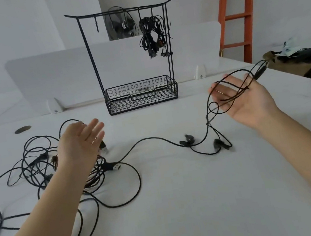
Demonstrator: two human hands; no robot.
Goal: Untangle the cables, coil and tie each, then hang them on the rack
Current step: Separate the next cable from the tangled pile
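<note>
A tangle of black cables (37, 168) lies on the white table at the left, with a USB plug (117, 166) poking out to the right. My left hand (81, 143) hovers over the tangle with straight fingers, holding nothing. My right hand (243, 100) is raised palm-up at the right; loops of a thin black cable (226, 97) lie across its palm and straight fingers, the thumb hooking them. That cable trails down to the table (153, 138) past two small clips. A black wire rack (132, 60) stands at the back, with tied cable bundles (152, 33) hanging at its right.
The rack has a mesh basket (141, 96) at its base. A white divider panel (53, 76) runs behind it. An orange ladder (239, 10) stands at the back right, and a bag with clutter (287, 59) sits at the table's right edge.
</note>
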